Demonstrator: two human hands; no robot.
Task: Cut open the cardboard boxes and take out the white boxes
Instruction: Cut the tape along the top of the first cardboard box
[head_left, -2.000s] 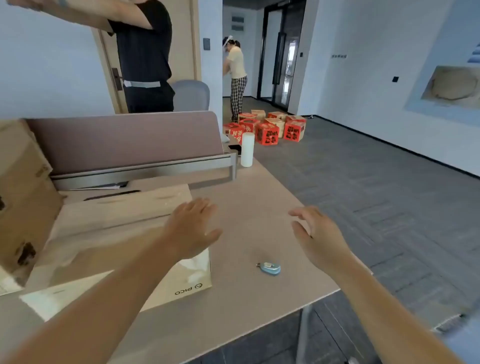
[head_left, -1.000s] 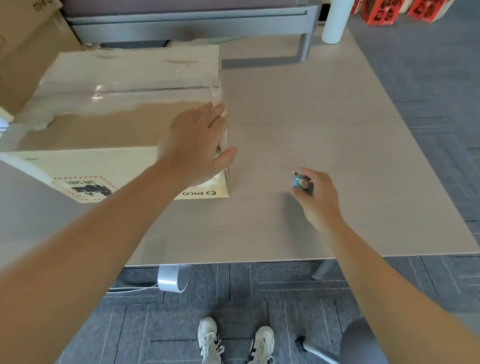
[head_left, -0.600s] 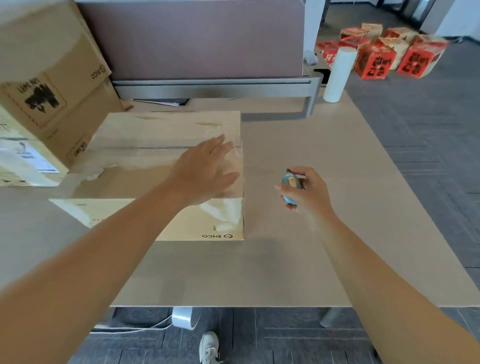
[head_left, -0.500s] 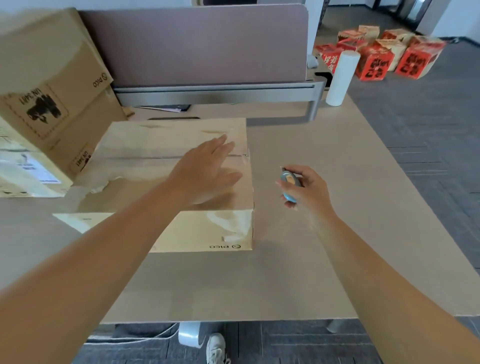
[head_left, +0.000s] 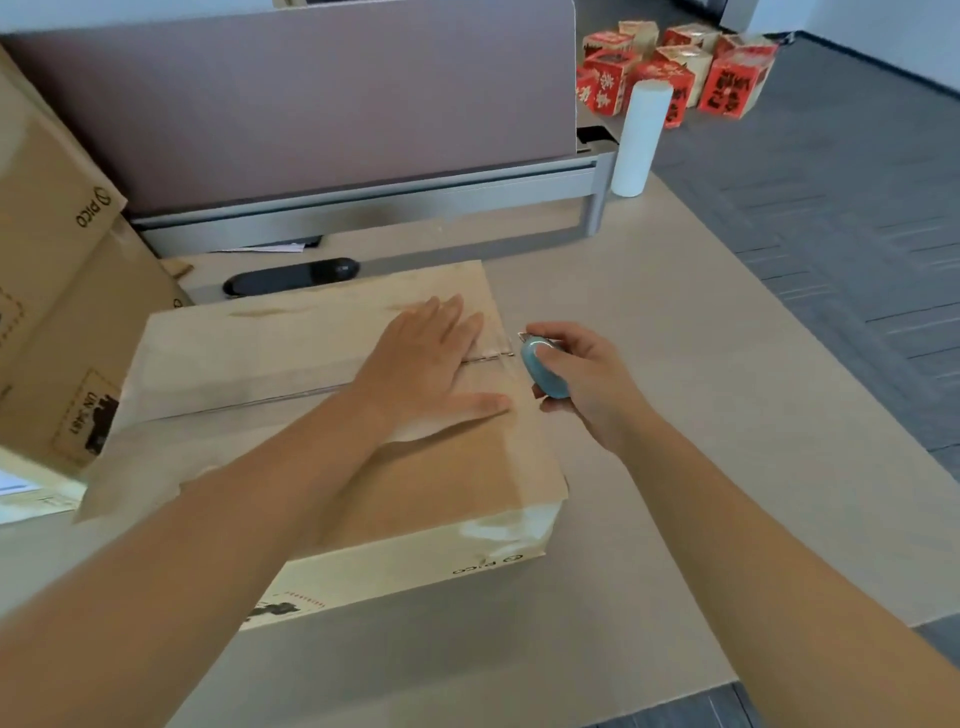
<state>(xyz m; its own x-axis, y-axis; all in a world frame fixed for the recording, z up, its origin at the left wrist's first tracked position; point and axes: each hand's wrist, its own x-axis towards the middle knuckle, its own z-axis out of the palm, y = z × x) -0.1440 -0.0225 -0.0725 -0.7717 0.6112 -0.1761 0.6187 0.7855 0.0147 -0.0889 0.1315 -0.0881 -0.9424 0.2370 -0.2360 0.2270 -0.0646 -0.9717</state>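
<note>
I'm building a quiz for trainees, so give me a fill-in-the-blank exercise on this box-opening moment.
1. The left hand lies flat on the ____ box.
2. The right hand grips a small ____ cutter.
3. The cutter's tip sits at the box's taped ____.
4. A white cylinder stands at the desk's far ____ corner.

Missing words: cardboard; blue; seam; right

The left hand (head_left: 423, 364) and forearm cover much of the top seam of the cardboard box (head_left: 322, 441). The cutter (head_left: 543, 366) beside that box shows only its blue shell; fingers hide the rest, and its blade tip is too small to judge. Left of the box, a larger carton (head_left: 62, 291) is cut by the frame's edge.
</note>
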